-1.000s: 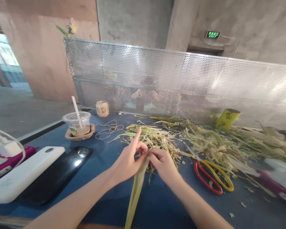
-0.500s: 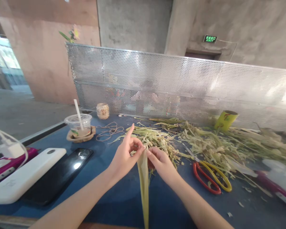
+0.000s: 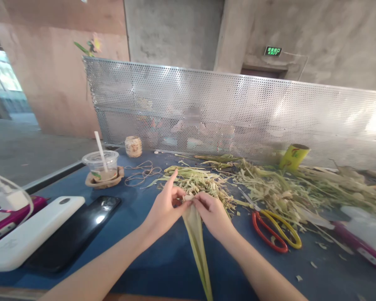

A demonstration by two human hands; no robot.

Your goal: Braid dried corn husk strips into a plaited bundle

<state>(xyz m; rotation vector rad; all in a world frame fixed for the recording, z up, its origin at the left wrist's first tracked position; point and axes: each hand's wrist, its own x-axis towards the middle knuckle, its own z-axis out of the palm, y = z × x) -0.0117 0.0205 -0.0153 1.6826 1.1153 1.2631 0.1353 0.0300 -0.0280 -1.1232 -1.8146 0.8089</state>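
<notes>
A long pale-green corn husk strip [image 3: 196,242] hangs from both hands at the centre, its top end folded between my fingertips and its tail reaching the bottom edge. My left hand [image 3: 167,205] pinches that end between thumb and fingers, with the index finger raised. From the other side, my right hand [image 3: 212,211] pinches the same end close to the left thumb. The fold itself is partly covered by the fingers. Just behind the hands lies a heap of shredded husk [image 3: 203,179]. Scissors [image 3: 271,230] with one red and one yellow handle lie right of my right hand.
On the left are a black phone [image 3: 78,234], a white power bank [image 3: 40,230], a magenta power strip [image 3: 34,205], and a plastic cup [image 3: 102,163] with a straw. Twine [image 3: 144,172], a small jar [image 3: 133,146], a yellow-green tube [image 3: 294,158] and a perforated metal screen [image 3: 163,96] stand farther back.
The husk strip's tail has swung to the right, and the strip looks wider below the fingers. Its top end is now folded over between both hands, which are slightly lower.
</notes>
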